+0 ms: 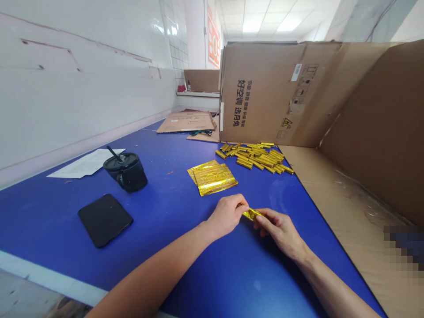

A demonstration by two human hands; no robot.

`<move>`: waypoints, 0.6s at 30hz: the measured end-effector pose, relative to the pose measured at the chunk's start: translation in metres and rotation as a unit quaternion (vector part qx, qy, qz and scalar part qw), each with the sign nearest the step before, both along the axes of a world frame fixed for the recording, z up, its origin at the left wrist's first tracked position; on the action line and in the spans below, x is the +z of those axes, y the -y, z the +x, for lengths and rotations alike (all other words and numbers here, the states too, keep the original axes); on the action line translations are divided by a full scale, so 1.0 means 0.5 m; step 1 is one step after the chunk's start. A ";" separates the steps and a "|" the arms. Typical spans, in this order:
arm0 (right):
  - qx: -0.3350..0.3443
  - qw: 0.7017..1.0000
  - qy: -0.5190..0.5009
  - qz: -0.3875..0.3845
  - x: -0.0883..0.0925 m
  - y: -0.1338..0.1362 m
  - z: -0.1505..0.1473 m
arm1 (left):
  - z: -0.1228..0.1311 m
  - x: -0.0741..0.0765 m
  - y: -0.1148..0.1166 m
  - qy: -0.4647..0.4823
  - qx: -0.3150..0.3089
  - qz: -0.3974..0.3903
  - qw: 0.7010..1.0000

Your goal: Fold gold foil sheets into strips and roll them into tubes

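Note:
Between my two hands is a gold foil roll (252, 214), held just above the blue table. My left hand (229, 212) pinches its left end, fingers curled over it. At the other end, the thumb and fingers of my right hand (277, 229) close round the foil. Beyond my left hand lies a small stack of flat gold foil sheets (215, 179) with faint print. Farther off, several slim gold foil rolls (253, 157) form a loose pile by the cardboard. The fingertips partly hide the roll I hold.
A dark lidded mug (132, 173) with a straw and a black flat pad (106, 220) stand on the left of the blue table (165, 212). White paper (82, 163) lies behind the mug. A large cardboard box (265, 97) walls off the back and right.

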State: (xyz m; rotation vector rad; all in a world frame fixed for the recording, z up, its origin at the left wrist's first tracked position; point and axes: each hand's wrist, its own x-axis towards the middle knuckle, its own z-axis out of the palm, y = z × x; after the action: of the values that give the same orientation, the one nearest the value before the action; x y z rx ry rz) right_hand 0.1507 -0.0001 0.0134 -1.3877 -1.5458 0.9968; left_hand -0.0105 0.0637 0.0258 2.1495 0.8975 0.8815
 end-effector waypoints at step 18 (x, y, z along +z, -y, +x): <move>-0.056 0.998 -0.020 0.019 -0.010 0.006 -0.013 | 0.028 -0.028 0.008 0.142 -0.055 -0.261 0.953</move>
State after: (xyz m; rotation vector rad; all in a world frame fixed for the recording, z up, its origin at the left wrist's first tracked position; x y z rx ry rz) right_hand 0.1439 -0.0033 0.0086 -1.4032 -1.4340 0.9174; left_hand 0.0036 0.0594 0.0118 1.5559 0.7531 0.7667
